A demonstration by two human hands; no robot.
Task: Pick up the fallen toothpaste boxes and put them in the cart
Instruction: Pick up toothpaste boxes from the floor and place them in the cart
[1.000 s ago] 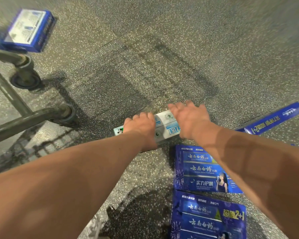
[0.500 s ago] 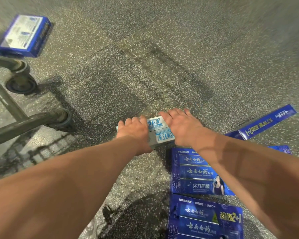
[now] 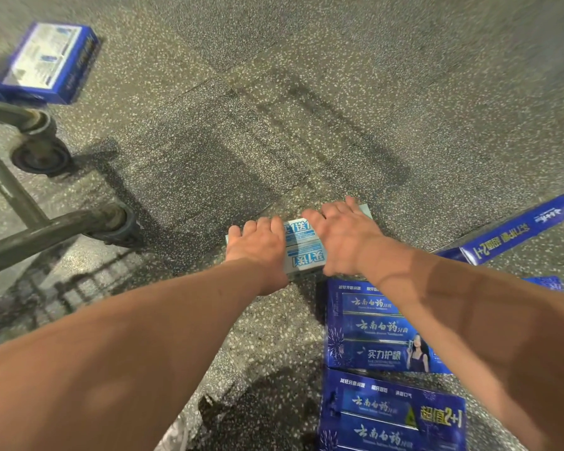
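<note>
Both hands, the left hand and right hand, are clamping the pale toothpaste box lying on the floor; three blue boxes are waiting nearby, one perhaps already sitting in the cart

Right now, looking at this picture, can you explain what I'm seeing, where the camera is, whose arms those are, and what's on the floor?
The camera sits on a person's head, looking forward and down, so the two bare arms are that person's own. There is no machine here. Both hands reach down to a pale box lying on the speckled floor: the left hand covers its left end, the right hand its right end. Whether the grip has closed is hard to tell; the box looks still on the floor. Nearer the person lie two dark blue boxes, and a slim blue box lies farther right. At left are the cart's frame and wheels. Another blue box shows at the top left.
</note>
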